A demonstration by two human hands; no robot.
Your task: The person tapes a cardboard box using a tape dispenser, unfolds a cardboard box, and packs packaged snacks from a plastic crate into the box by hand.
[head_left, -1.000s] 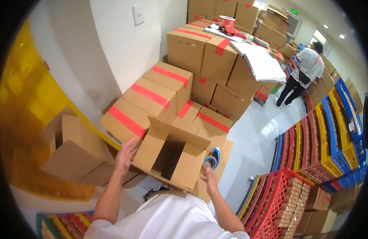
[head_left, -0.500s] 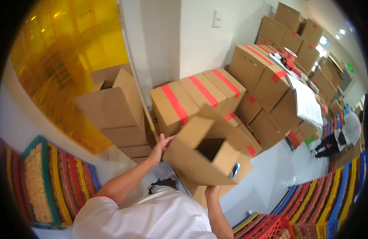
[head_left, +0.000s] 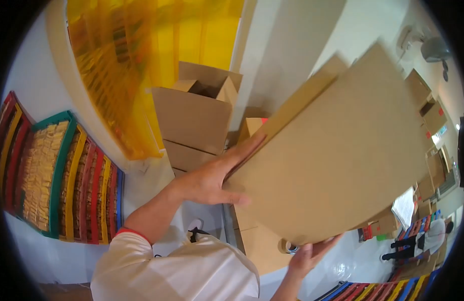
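A brown cardboard box (head_left: 332, 155) is held up in front of me, tilted, with one broad face toward me. My left hand (head_left: 214, 175) grips its left edge, thumb on the near face and fingers along the side. At the lower edge, my right hand (head_left: 312, 253) supports the box from below. What lies inside it is hidden. Beneath the box, a roll of tape (head_left: 290, 246) rests on a flat cardboard surface (head_left: 262, 248).
An open cardboard box (head_left: 194, 118) tops a stack by the yellow strip curtain (head_left: 192, 30). Stacked colored crates (head_left: 53, 175) of packed goods stand left, more crates (head_left: 382, 291) lower right. A person (head_left: 428, 238) is at the far right, near further cartons.
The box has been lifted and turned, so its opening no longer faces me. Both hands rose with it. My view has swung, shifting the curtain and open box rightward.
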